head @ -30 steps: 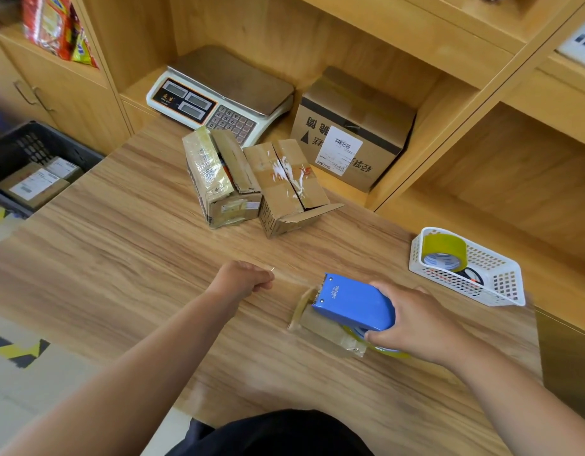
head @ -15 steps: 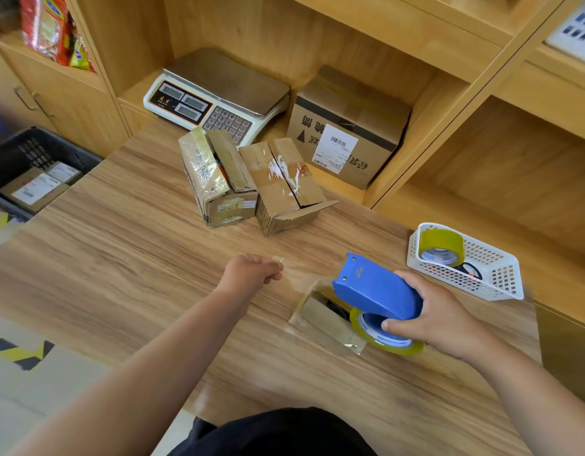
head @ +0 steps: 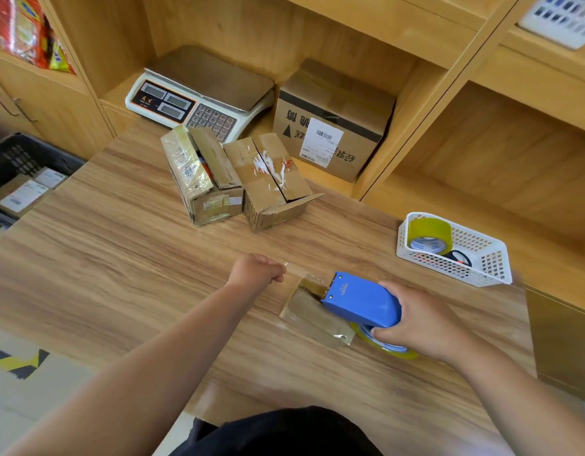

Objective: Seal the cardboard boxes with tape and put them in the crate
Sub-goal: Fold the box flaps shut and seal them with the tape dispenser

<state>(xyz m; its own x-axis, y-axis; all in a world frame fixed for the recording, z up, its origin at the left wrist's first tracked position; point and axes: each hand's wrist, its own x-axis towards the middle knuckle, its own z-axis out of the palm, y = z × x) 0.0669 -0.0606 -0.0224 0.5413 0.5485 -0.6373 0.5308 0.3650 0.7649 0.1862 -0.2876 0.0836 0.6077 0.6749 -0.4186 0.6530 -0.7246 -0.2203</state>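
1. Head view, right side: the blue tape dispenser [head: 360, 302] is grasped by the right hand [head: 422, 320], with the fingers curled over its rear and down onto the yellowish roll beneath. The toothed edge is pointed away from those fingertips, towards the other hand, presumably so that tape can be drawn and cut.
2. A flat brown packet [head: 312, 315] is pinned under the dispenser's nose, just ahead of the right fingertips.
3. The left hand [head: 256, 273] is clenched into a pinch. A small glinting tape end [head: 286, 263] is held at its fingertips, judged to be kept taut; the clear strip itself cannot be traced.
4. Two cardboard boxes [head: 238, 179] are left well beyond both sets of fingertips, touching side by side. One flap is sprung open, so sealing is judged not yet done.
5. The crate [head: 21, 156] is set far out past the left knuckles, below the table [head: 103, 258] edge, with labelled boxes in it.
6. A white basket [head: 482, 268] holding a spare roll [head: 429, 232] is kept near, beyond the right fingers.
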